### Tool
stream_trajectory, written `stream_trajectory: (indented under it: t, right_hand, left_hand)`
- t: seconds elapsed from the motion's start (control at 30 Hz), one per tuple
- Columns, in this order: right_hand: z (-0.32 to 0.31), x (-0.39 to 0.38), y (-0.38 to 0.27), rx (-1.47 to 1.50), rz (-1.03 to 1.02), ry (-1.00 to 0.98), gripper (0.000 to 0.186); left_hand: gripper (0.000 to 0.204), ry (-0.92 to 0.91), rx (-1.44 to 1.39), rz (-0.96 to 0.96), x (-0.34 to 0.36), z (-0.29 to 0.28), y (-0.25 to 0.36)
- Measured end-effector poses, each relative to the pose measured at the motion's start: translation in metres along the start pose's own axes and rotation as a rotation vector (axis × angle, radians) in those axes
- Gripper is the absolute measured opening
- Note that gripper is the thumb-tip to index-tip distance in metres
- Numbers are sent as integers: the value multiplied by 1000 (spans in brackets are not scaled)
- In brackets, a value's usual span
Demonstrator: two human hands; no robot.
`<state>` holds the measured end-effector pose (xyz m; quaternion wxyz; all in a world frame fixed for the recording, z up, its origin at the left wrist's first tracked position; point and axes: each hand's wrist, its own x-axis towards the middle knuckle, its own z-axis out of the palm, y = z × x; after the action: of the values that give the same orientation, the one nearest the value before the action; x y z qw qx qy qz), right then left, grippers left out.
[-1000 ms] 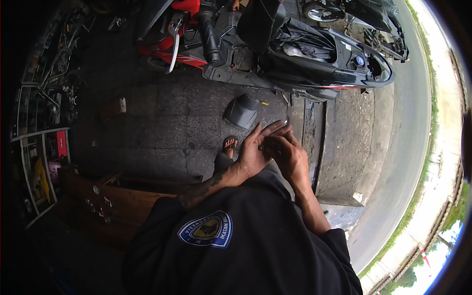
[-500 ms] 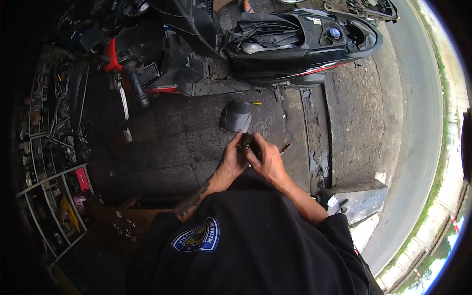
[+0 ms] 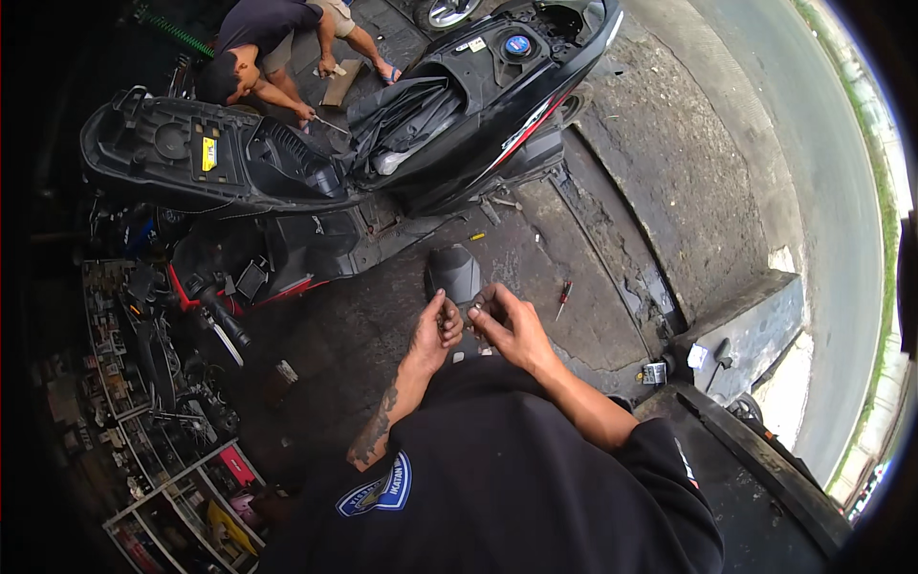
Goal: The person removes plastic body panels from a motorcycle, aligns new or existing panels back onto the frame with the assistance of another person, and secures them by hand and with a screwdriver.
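My left hand is raised over the dark floor with its fingers curled; I cannot make out what, if anything, is inside. Just to its right, my right hand pinches a small metal piece between thumb and fingers. A grey-black moulded plastic panel lies on the floor directly beyond my hands. A red-handled screwdriver rests to the right of them, and a small yellow-handled tool lies past the panel.
A dismantled black and red scooter spans the far side, its seat raised. A co-worker bends behind it. Metal shelving with parts stands left. A concrete ledge and railed step are right, beside a road.
My view has shifted, bringing the co-worker and more of the scooter into sight. My hands, earlier together and overlapping, have drawn slightly apart.
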<state>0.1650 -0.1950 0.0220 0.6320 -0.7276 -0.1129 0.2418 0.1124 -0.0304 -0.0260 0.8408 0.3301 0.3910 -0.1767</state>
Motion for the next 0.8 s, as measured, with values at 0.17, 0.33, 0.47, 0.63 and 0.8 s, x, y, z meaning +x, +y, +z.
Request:
stream_trajectory:
  t: [0.17, 0.33, 0.47, 0.63, 0.8]
  right_hand:
    - [-35, -24, 18, 258, 179, 202, 8]
    - [-70, -51, 24, 450, 231, 444, 12]
    - [-83, -60, 27, 404, 234, 564, 17]
    - [-110, -46, 45, 419, 281, 686, 28]
    - [-144, 5, 49, 445, 292, 748, 22]
  left_hand:
    - [48, -110, 111, -38, 34, 15, -7]
    - [48, -125, 266, 31, 67, 51, 9]
    - [41, 13, 644, 420, 118, 69, 32]
    - [40, -180, 412, 245, 166, 111, 77]
    - [40, -92, 409, 88, 221, 132, 89]
